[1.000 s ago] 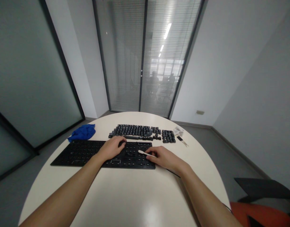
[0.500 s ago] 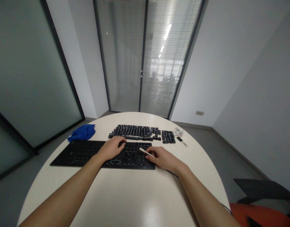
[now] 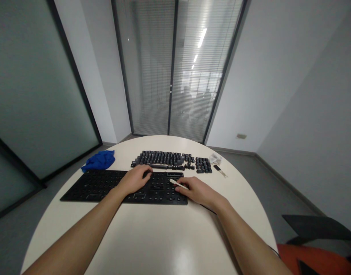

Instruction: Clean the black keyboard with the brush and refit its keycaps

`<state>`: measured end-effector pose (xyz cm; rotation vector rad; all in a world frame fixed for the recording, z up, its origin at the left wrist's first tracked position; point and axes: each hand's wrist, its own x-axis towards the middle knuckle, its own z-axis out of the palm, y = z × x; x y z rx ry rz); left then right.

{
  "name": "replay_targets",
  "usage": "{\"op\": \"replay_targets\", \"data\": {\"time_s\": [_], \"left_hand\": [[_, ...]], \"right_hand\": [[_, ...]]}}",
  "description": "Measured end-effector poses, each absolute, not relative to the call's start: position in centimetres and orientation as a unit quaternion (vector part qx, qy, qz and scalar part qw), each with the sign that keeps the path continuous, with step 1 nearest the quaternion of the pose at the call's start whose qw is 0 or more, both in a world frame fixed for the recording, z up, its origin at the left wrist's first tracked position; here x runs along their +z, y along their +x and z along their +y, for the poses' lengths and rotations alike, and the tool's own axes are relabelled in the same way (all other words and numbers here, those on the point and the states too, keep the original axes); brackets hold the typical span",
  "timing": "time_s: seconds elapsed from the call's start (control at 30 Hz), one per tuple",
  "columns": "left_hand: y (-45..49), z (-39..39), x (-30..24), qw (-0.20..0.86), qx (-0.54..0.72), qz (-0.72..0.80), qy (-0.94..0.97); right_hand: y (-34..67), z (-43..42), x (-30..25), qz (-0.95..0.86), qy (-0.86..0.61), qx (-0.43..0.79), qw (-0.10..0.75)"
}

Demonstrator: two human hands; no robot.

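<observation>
A black keyboard (image 3: 107,187) with its keycaps off lies across the table, small switches showing in rows. My left hand (image 3: 135,179) rests on its middle, fingers bent over the far edge and thumb on the upper face. Over the number pad end, my right hand (image 3: 197,189) pinches a white cotton swab (image 3: 178,184) between thumb and fingers. The swab's thick tip points left, low above the switches; whether it touches them I cannot tell. Behind the keyboard, the removed keycaps (image 3: 162,157) stand in keyboard order, with the number pad caps (image 3: 203,165) grouped at the right.
A crumpled blue cloth (image 3: 99,159) lies beyond the keyboard's left end. Past the keycaps are a clear plastic bag (image 3: 215,158) and a keycap puller (image 3: 220,170) with a black handle. A cable (image 3: 208,209) runs under my right forearm. A red and black chair (image 3: 315,259) stands at right.
The swab's tip has shifted very slightly to the right within my right hand's grip. My left hand stays in place on the keyboard.
</observation>
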<state>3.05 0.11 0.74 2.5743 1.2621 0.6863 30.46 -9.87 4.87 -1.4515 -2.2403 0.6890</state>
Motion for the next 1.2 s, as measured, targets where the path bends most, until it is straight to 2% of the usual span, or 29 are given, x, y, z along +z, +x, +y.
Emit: {"op": "replay_targets", "data": {"time_s": [0.47, 1.2], "left_hand": [[3.1, 0.1, 0.7, 0.098, 0.233, 0.427, 0.868], [3.0, 0.2, 0.5, 0.094, 0.231, 0.427, 0.869]], "right_hand": [[30.6, -9.9, 5.2, -0.783, -0.54, 0.225, 0.213], [31.8, -9.7, 4.5, -0.795, -0.487, 0.313, 0.183]]}}
